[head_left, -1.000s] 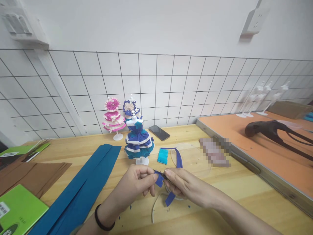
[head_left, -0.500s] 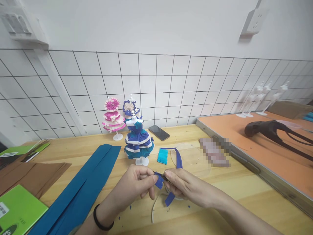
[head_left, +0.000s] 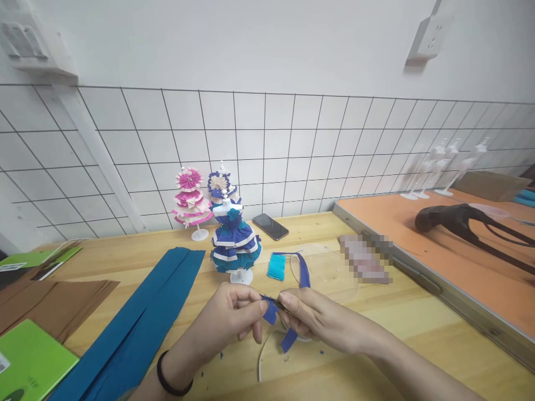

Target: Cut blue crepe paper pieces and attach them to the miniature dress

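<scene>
My left hand (head_left: pixel 236 314) pinches a small piece of dark blue crepe paper (head_left: pixel 270 315) between thumb and fingers. My right hand (head_left: pixel 320 317) is closed on dark scissors (head_left: pixel 276 302); their blades reach left across the top of the paper, and the handles are mostly hidden by my fingers. A blue paper strip (head_left: pixel 288 341) hangs below my right hand, and another blue strip (head_left: pixel 305 270) lies just beyond it. Behind my hands stands a small white dress form in a blue and teal ruffled paper dress (head_left: pixel 236 242). Next to it lies a pleated turquoise piece (head_left: pixel 276 267).
Two more dressed forms, one pink (head_left: pixel 191 196), stand behind. A phone (head_left: pixel 271 226) lies near the wall. Folded teal paper (head_left: pixel 154 312), brown paper (head_left: pixel 54 303) and a green packet (head_left: pixel 37 356) cover the left. At right, an orange board (head_left: pixel 384 223) carries a dark object and bare white forms.
The view has shifted slightly. The blue paper piece has tilted a little under the blades; both hands keep nearly the same place and hold.
</scene>
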{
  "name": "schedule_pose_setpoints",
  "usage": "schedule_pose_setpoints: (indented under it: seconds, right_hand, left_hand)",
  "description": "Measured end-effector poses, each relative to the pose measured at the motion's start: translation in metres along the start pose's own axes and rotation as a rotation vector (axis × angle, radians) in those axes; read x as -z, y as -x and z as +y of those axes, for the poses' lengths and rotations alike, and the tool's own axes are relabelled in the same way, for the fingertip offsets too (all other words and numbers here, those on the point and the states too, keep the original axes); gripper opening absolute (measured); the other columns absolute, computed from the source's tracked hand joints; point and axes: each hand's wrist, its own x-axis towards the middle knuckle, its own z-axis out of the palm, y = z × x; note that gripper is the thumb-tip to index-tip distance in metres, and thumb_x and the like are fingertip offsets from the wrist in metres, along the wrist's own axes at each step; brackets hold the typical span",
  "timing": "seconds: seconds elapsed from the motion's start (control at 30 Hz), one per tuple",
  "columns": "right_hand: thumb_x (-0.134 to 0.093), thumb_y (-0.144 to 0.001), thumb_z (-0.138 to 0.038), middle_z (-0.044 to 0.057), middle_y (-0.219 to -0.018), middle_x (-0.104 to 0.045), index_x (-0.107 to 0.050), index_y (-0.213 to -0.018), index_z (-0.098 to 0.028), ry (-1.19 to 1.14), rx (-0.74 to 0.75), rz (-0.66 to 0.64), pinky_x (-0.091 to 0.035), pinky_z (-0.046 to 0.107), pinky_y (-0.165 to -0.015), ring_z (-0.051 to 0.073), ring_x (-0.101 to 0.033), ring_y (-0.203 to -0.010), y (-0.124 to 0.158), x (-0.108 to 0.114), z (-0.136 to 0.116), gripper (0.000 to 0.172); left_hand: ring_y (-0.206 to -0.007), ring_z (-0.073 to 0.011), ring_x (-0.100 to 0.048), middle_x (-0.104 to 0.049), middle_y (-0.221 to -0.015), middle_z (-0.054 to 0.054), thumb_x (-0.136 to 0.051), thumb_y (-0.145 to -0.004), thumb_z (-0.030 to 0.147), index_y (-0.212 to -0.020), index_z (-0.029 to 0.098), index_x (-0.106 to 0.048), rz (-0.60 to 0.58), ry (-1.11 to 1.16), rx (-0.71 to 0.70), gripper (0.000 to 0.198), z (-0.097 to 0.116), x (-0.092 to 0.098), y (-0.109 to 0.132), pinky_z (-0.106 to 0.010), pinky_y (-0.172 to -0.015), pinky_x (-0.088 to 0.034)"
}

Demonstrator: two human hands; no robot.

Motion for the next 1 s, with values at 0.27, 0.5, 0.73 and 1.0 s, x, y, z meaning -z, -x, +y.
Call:
schedule_pose_setpoints:
  seconds: [0.27, 0.5, 0.73, 1.0]
  right_hand:
    - [-0.018, -0.088, -0.05, -0.006, -0.055, -0.031, -0.035, -0.064, -0.017, 0.006, -0.005, 0.004, -0.03, 0.02, -0.048, 0.007, -0.029, -0.049, 0.0, 0.0002, -0.0016, 0.044]
    - [-0.018, -0.087, -0.051, -0.005, -0.056, -0.032, -0.034, -0.062, -0.017, 0.057, -0.023, 0.04, -0.032, 0.02, -0.049, 0.007, -0.03, -0.049, -0.0003, -0.0014, -0.0001, 0.045]
    - [-0.018, -0.088, -0.051, -0.005, -0.055, -0.031, -0.033, -0.061, -0.018, 0.062, -0.018, 0.025, -0.03, 0.02, -0.048, 0.008, -0.03, -0.049, 0.0004, 0.0004, 0.0005, 0.045]
    - [-0.018, -0.087, -0.052, -0.005, -0.056, -0.033, -0.036, -0.062, -0.017, 0.077, -0.029, 0.034, -0.031, 0.02, -0.049, 0.008, -0.031, -0.05, 0.0, -0.0001, -0.0007, 0.046]
  left_hand:
    - [-0.037, -0.0059, -0.032, -0.057, -0.042, 0.002, -0.052, -0.072, 0.034, -0.055, 0.016, -0.053, 0.014, 0.017, 0.019, 0.024, -0.0014, -0.0008, 0.0001, -0.018, -0.04, -0.024]
    - [-0.035, -0.0056, -0.03, -0.056, -0.041, 0.003, -0.052, -0.072, 0.035, -0.055, 0.016, -0.052, 0.018, 0.018, 0.019, 0.025, -0.0036, -0.0015, -0.0015, -0.018, -0.039, -0.023]
    - [-0.036, -0.0055, -0.03, -0.056, -0.041, 0.003, -0.052, -0.072, 0.035, -0.056, 0.016, -0.053, 0.017, 0.004, 0.031, 0.025, -0.0034, -0.0009, -0.001, -0.018, -0.039, -0.023]
    - [-0.034, -0.0052, -0.029, -0.057, -0.041, 0.002, -0.055, -0.07, 0.039, -0.06, 0.016, -0.053, 0.009, 0.009, 0.054, 0.025, -0.0031, 0.0001, -0.0003, -0.018, -0.038, -0.021]
